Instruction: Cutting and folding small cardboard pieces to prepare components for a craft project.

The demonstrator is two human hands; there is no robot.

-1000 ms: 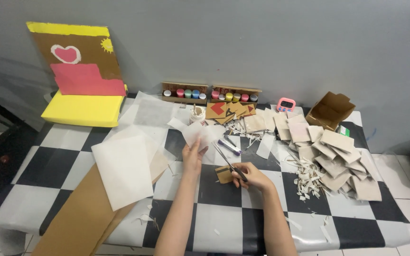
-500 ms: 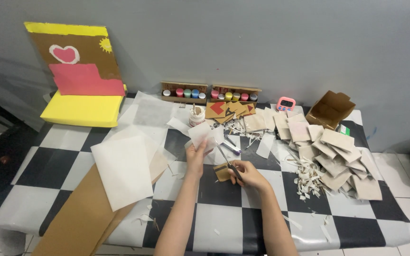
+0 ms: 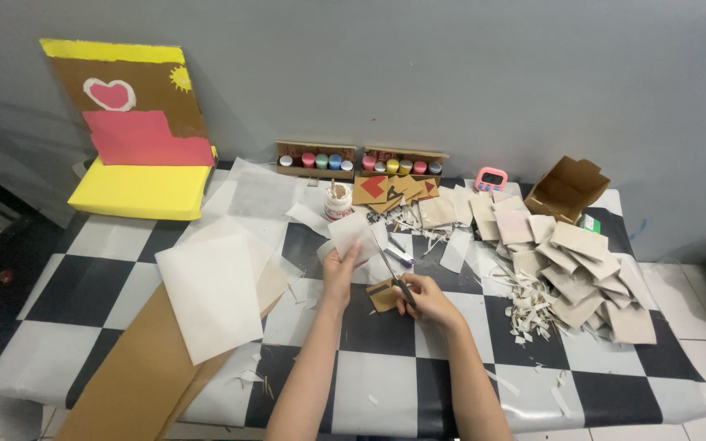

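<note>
Black-and-white checked table cover (image 3: pixel 386 384) nearest, littered with thin offcuts, both forearms reaching in over it. Right hand (image 3: pixel 428 300) closed around scissors (image 3: pixel 391 268), blades pointing up and away, a small brown cardboard piece (image 3: pixel 382 295) tucked just beside and partly under the fingers. Left hand (image 3: pixel 340 269) pinching a translucent white paper sheet (image 3: pixel 350 234) by its lower edge, held against the scissor blades above the table. Off to the left, a larger white sheet (image 3: pixel 210 292) lying over a long brown cardboard strip (image 3: pixel 132 367). To the right, a heap of pale cut cardboard squares (image 3: pixel 582 273) with a scatter of shreds (image 3: pixel 529 306) beside it. Farther back, a small white jar (image 3: pixel 338 201) with a stick standing in it, contents not visible. Beyond that, two shallow cardboard trays (image 3: pixel 316 160) against the wall, each filled with a row of small paint pots in assorted colours. Near them a pink timer (image 3: pixel 491 179) and an open brown cardboard box (image 3: pixel 567 189), tipped on its side, inside too dark to tell. Far left, a painted cardboard board with a heart (image 3: pixel 128 98) leaning on the wall above a yellow slab (image 3: pixel 139 188).
</note>
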